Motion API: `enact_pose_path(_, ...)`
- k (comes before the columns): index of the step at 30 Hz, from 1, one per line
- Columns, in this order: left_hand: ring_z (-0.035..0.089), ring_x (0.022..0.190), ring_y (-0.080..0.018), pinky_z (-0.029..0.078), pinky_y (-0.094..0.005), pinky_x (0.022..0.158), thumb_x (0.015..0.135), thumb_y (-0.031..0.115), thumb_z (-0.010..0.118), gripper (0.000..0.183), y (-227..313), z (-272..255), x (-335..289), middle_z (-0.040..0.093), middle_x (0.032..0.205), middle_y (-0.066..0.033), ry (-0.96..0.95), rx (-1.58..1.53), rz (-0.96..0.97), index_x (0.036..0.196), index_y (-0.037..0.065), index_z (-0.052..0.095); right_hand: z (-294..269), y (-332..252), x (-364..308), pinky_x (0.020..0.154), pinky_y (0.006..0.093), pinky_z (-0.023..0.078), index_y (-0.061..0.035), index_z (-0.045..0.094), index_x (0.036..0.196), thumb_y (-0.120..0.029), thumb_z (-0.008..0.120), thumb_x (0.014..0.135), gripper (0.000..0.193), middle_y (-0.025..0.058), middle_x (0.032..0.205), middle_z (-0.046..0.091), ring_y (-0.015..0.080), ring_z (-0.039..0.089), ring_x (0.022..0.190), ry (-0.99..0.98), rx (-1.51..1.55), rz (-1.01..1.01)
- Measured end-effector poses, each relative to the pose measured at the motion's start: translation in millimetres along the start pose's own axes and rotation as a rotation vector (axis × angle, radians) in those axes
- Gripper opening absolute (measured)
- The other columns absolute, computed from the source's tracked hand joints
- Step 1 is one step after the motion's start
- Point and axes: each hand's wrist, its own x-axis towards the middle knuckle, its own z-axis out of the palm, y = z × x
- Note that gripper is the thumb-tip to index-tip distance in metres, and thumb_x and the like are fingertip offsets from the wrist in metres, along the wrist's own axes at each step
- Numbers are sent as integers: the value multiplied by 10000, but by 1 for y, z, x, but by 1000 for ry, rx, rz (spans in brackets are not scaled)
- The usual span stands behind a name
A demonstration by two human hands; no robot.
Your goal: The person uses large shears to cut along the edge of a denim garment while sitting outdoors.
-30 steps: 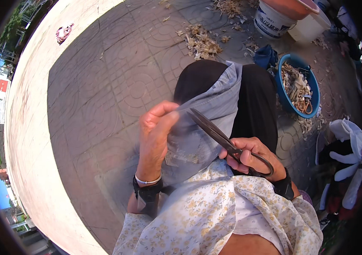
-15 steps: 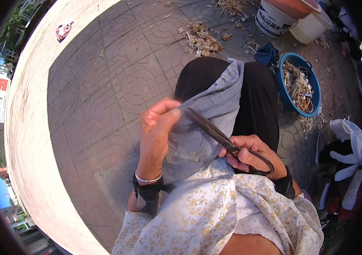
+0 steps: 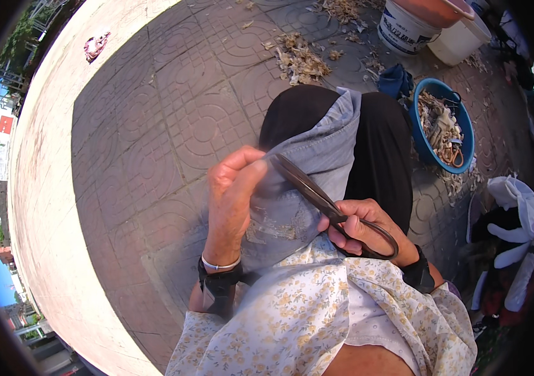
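Note:
Dark metal scissors (image 3: 308, 190) lie slantwise above my lap, gripped by my right hand (image 3: 370, 229) around the looped handles. The blades point up and left, nearly together. At their tip my left hand (image 3: 232, 194) pinches thumb and forefinger. Whatever sits in that pinch is too small to tell, and I cannot tell whether the fingers touch the blade. Under both hands a grey-blue cloth (image 3: 279, 219) with a worn, frayed patch covers my left thigh, over black trousers (image 3: 383, 156).
Right of my knees stands a blue basin (image 3: 425, 139) of dry, papery scraps, beside a dark blue cloth (image 3: 395, 80). Similar scraps (image 3: 301, 59) lie on the patterned paving. White buckets (image 3: 405, 30) stand far right; a white glove-like item (image 3: 508, 232) lies nearer.
The scissor handles have shifted slightly left and down in my right hand, and the blades have turned a little. My left hand keeps its pinch at the tip.

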Motion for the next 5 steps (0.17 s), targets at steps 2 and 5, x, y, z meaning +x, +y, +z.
enact_pose_path(2,546,709,-21,416,-157,642,875,61,548,130,0,-1,1,624,813,26,1,-10,-15,897,-22,646,0,4,3,460,186,295,0,610,1037,-435,535,943,451,-36,640,488,16,389,507,11,-41,-31)
enact_pose_path(5,544,707,-24,410,-155,638,879,72,552,137,0,-3,1,619,813,31,-2,-28,-40,899,-20,651,2,12,6,471,192,299,-8,614,1053,-436,568,924,449,-47,631,477,19,390,520,72,-150,-71)
